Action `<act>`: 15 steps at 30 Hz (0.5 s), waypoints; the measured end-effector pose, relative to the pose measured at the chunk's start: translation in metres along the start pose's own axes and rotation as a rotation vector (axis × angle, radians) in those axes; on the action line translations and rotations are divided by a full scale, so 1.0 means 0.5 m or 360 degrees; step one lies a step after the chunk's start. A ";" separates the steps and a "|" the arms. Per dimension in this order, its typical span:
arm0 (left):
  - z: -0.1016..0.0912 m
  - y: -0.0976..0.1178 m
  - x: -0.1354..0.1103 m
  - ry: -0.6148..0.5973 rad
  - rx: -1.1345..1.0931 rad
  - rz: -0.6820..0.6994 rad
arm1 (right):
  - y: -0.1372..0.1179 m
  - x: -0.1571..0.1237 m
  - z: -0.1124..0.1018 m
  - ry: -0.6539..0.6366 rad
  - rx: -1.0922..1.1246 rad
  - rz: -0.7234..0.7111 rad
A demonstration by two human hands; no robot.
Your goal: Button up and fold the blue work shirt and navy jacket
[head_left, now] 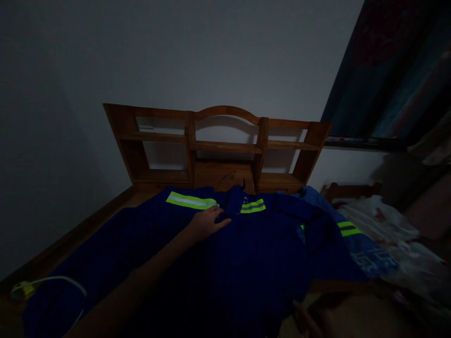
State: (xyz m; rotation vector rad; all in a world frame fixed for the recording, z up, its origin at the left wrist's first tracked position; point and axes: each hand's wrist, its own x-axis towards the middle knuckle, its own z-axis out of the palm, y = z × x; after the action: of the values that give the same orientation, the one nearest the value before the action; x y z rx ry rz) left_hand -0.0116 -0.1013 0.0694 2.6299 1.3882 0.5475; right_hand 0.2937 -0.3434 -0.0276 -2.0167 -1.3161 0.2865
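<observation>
A dark blue work jacket (253, 253) with yellow-green reflective stripes lies spread over a wooden bed. My left hand (207, 222) reaches forward and rests flat on the jacket just below its collar, fingers stretched out. My right hand (312, 321) shows only dimly at the bottom edge, near the jacket's lower hem. Its fingers are too dark to read. One striped sleeve (355, 244) trails off to the right.
A wooden headboard (218, 145) with open shelves stands against the pale wall. A white cable with a yellow plug (21, 288) lies at the bed's left edge. Pale crumpled fabric (387, 234) is heaped at the right, under a dark curtain (394, 70).
</observation>
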 end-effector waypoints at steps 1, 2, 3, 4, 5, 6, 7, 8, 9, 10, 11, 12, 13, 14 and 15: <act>0.023 0.016 0.013 -0.0041 0.0039 -0.0037 | -0.006 -0.018 0.021 -0.0059 0.0024 0.0009; 0.046 0.031 0.026 -0.0076 0.0090 -0.0071 | -0.014 -0.032 0.042 -0.0109 0.0043 0.0012; 0.067 0.044 0.038 -0.0100 0.0145 -0.0098 | -0.022 -0.040 0.063 -0.0125 0.0059 0.0015; 0.086 0.056 0.049 -0.0112 0.0201 -0.0128 | -0.030 -0.044 0.081 -0.0124 0.0077 0.0012; 0.102 0.066 0.059 -0.0119 0.0256 -0.0163 | -0.038 -0.044 0.097 -0.0111 0.0099 0.0006; 0.113 0.076 0.068 -0.0120 0.0303 -0.0200 | -0.045 -0.043 0.111 -0.0092 0.0125 -0.0002; 0.121 0.083 0.076 -0.0113 0.0331 -0.0237 | -0.050 -0.039 0.123 -0.0072 0.0150 -0.0007; 0.125 0.087 0.082 -0.0096 0.0327 -0.0277 | -0.054 -0.036 0.132 -0.0047 0.0170 -0.0013; 0.125 0.089 0.088 -0.0073 0.0295 -0.0312 | -0.056 -0.033 0.139 -0.0022 0.0183 -0.0024; 0.122 0.086 0.092 -0.0046 0.0246 -0.0339 | -0.056 -0.032 0.143 0.0002 0.0194 -0.0040; 0.118 0.080 0.096 -0.0017 0.0193 -0.0360 | -0.054 -0.031 0.144 0.0023 0.0202 -0.0061; 0.112 0.070 0.100 0.0007 0.0160 -0.0379 | -0.049 -0.032 0.141 0.0036 0.0209 -0.0085; 0.107 0.057 0.104 0.0037 0.0124 -0.0396 | -0.042 -0.033 0.134 0.0056 0.0213 -0.0102; 0.103 0.040 0.108 0.0084 0.0045 -0.0417 | -0.033 -0.035 0.122 0.0090 0.0214 -0.0105; 0.100 0.022 0.112 0.0144 -0.0072 -0.0442 | -0.022 -0.036 0.107 0.0137 0.0206 -0.0090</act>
State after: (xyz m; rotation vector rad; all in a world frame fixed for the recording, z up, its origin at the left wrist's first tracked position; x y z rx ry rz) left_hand 0.0443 -0.0586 0.0407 2.3472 1.7089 0.6572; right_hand 0.2493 -0.3334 -0.0627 -1.8605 -1.2664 0.2491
